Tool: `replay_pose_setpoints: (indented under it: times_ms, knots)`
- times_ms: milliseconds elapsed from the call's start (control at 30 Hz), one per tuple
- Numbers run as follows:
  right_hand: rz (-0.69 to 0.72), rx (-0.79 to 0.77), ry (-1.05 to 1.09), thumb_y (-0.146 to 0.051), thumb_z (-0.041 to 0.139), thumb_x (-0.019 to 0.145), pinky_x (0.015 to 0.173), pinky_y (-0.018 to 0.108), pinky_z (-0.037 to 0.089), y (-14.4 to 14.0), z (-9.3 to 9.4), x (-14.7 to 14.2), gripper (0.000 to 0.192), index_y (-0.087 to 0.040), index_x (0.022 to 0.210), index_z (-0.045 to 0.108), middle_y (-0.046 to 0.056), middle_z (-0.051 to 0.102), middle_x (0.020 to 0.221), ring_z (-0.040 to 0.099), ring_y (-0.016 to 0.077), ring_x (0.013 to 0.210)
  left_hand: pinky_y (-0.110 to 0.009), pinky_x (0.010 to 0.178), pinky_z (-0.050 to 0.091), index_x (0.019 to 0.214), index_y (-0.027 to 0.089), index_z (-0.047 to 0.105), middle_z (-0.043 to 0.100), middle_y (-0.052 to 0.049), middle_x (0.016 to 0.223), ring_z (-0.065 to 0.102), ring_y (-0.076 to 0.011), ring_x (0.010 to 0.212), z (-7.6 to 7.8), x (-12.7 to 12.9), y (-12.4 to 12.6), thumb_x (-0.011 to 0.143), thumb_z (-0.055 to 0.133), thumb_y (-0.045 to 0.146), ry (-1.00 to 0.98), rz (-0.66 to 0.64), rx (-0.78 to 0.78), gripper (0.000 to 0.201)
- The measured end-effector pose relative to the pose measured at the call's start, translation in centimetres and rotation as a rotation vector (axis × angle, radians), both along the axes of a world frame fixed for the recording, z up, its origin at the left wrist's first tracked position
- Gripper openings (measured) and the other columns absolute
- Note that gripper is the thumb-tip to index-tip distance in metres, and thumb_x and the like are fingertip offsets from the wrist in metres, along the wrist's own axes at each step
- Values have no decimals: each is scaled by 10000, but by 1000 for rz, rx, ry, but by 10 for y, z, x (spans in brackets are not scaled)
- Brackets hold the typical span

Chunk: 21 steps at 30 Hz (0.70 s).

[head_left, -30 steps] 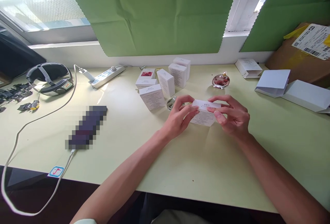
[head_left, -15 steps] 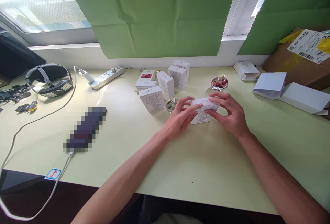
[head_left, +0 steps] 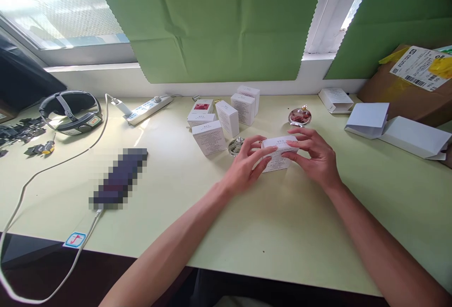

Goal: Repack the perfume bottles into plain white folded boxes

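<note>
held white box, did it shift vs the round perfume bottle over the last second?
Yes. The white box went from raised between the left hand and right hand down toward the table, nearer the perfume bottle.

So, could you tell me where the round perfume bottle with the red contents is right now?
The round perfume bottle stands on the table right of centre in the head view, just beyond the right hand, near the white boxes.

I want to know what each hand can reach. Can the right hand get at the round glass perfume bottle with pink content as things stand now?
Probably yes. The round glass perfume bottle stands just beyond the right hand, with bare table between. But both hands grip the small white box, so the right hand must release first.
</note>
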State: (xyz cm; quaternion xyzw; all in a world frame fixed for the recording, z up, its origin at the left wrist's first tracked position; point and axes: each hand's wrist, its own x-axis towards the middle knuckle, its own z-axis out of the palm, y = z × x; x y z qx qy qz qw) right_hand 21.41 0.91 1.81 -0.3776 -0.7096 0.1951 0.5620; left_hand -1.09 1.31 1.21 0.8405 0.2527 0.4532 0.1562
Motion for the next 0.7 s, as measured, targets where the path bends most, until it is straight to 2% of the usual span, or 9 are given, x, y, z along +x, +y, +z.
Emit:
replay_pose_setpoints:
  times_ms: [133,233,300,400,533,633,700]
  knots:
    - [54,-27,-22,-239,796,787,815,457,580,-2,4,4,247,-369,989,738,21,630,1284,600,280,1192,-354,881,589,1266,244,570,441,-99,1303,617,-152,1044,1,2,-1,943,556,116,-22,1,20,347]
    - [88,-77,-7,-278,791,794,892,473,557,-6,12,6,204,-355,979,751,18,625,1328,610,280,1185,-365,900,595,1266,239,571,444,-98,1298,619,-162,1081,0,2,-3,942,554,112,-37,-2,36,349]
    - [91,-147,74,-366,712,865,940,471,540,-6,17,7,156,-335,1011,757,30,625,1345,623,273,1171,-376,908,602,1316,262,544,442,-98,1314,620,-168,1103,-1,2,-3,955,537,124,-35,-9,41,387]
    - [99,-287,252,-454,535,967,945,442,536,-3,17,8,285,-312,1135,716,50,655,1299,657,247,1114,-408,933,600,1406,308,477,449,-96,1330,616,-183,1127,-3,1,-3,972,525,160,-31,1,34,461]
    - [151,-444,275,-467,550,949,856,375,557,1,9,3,298,-304,1164,678,43,686,1226,662,234,1067,-438,974,589,1426,338,470,439,-92,1362,600,-194,1171,-4,-1,-2,982,499,157,-12,-17,-4,481]
    - [202,-520,242,-460,558,940,760,339,563,0,5,-2,300,-309,1176,665,38,687,1219,666,230,1008,-422,973,595,1430,345,471,431,-90,1363,577,-191,1203,-4,-2,-2,984,478,139,-14,-45,-22,491]
    - [224,-562,253,-447,570,934,755,329,556,-1,5,-6,293,-312,1178,658,33,683,1223,662,225,1002,-401,963,599,1431,345,474,428,-91,1365,570,-188,1204,-3,-2,-3,980,482,128,-15,-49,-27,501]
